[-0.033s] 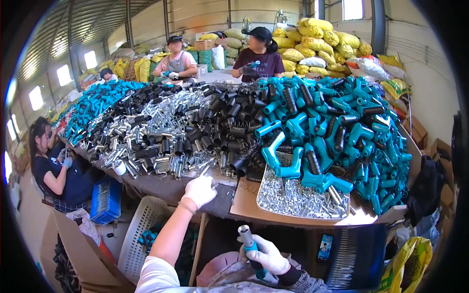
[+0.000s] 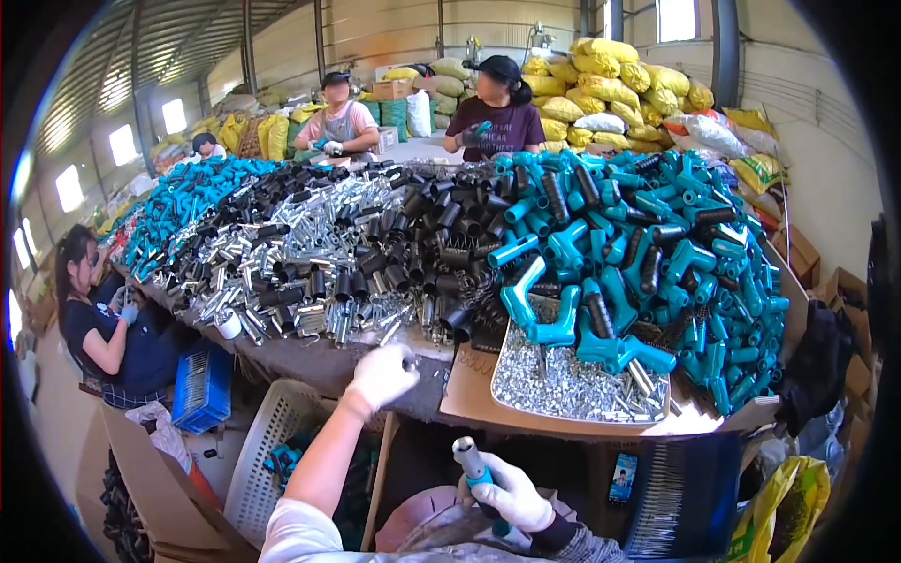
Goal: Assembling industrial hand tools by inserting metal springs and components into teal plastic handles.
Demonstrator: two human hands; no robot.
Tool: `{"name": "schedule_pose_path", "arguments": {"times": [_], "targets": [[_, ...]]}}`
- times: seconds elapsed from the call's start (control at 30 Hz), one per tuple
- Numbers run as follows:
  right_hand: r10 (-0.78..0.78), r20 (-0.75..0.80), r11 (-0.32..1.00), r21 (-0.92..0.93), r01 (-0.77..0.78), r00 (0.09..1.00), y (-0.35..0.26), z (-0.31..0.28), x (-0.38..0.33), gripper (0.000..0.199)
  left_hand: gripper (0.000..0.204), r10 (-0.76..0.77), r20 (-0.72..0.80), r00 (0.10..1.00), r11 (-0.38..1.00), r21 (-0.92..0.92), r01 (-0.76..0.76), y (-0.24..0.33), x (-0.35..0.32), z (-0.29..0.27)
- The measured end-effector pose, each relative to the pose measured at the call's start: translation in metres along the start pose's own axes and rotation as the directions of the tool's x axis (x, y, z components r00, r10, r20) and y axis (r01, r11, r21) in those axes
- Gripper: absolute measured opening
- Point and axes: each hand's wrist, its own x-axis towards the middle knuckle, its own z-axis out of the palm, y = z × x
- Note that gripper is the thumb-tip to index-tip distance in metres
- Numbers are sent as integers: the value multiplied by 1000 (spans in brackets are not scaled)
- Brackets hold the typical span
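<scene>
My right hand (image 2: pixel 518 495), in a white glove, is closed round a teal-and-black tool handle (image 2: pixel 482 474) with a bare metal tube at its upper end. The tube's open mouth points up and slightly left. My left hand (image 2: pixel 383 377), also gloved, is stretched forward over the near table edge with its fingers curled together. What its fingertips pinch, if anything, is too small to make out. Just beyond them lies a heap of shiny metal tubes (image 2: pixel 324 211). Black sleeves (image 2: pixel 455 211) are piled beside these, and teal angled handles (image 2: pixel 568 244) form a large mound on the right.
A tray of small metal pieces (image 2: pixel 572 380) sits on cardboard at the table edge. Below are a white perforated basket (image 2: pixel 258 469), a blue crate (image 2: pixel 202 385) and a rack of thin metal rods (image 2: pixel 657 507). Co-workers sit at the far side and left; yellow sacks (image 2: pixel 605 89) are stacked behind.
My left hand has drawn back slightly toward me from the metal tubes. The handle in my right hand has tilted a little to the left.
</scene>
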Motion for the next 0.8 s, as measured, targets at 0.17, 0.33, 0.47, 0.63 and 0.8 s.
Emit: {"name": "schedule_pose_path", "arguments": {"times": [0.17,0.33,0.47,0.63,0.8], "targets": [[-244,-119,809,-572,134,963,16,-6,-6,57,20,-146,198,969,409,-880,242,83,-95,-41],[-226,-47,609,-786,103,973,18,-1,-14,54,23,-184,237,954,401,-868,293,94,-145,-20],[-261,-72,383,-923,35,963,13,9,-20,50,27,-306,156,939,696,-636,332,95,-162,-4],[-302,-33,325,-943,70,953,14,5,-26,48,28,-280,267,922,719,-578,386,94,-163,-7],[-55,39,638,-767,65,998,12,-13,-33,47,18,10,209,978,786,-607,122,102,-163,-20]]}}
